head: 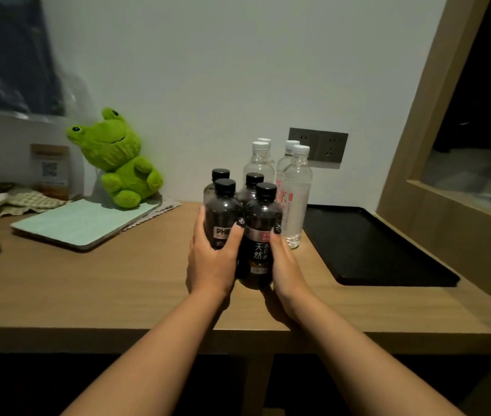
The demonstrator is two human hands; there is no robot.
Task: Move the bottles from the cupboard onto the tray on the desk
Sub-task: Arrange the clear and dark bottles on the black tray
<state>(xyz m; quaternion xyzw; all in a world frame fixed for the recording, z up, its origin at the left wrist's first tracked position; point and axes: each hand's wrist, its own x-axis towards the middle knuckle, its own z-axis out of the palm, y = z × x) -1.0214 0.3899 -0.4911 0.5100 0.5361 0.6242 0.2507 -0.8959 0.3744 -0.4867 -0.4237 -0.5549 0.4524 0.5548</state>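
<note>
Several dark bottles with black caps stand bunched together on the wooden desk (88, 283). My left hand (212, 259) grips the front left dark bottle (223, 214), thumb across its label. My right hand (286, 265) holds the front right dark bottle (263, 235) from its right side. Two more dark bottles (251, 187) stand right behind. Several clear water bottles with white caps (297, 193) stand behind and to the right. The black tray (373, 253) lies flat on the desk to the right, with nothing on it.
A green plush frog (118, 160) sits at the back left beside a pale green tablet case (82, 226) and crumpled cloth. A grey wall socket (318, 147) is behind the bottles. A wooden frame (424, 151) rises at the right of the tray.
</note>
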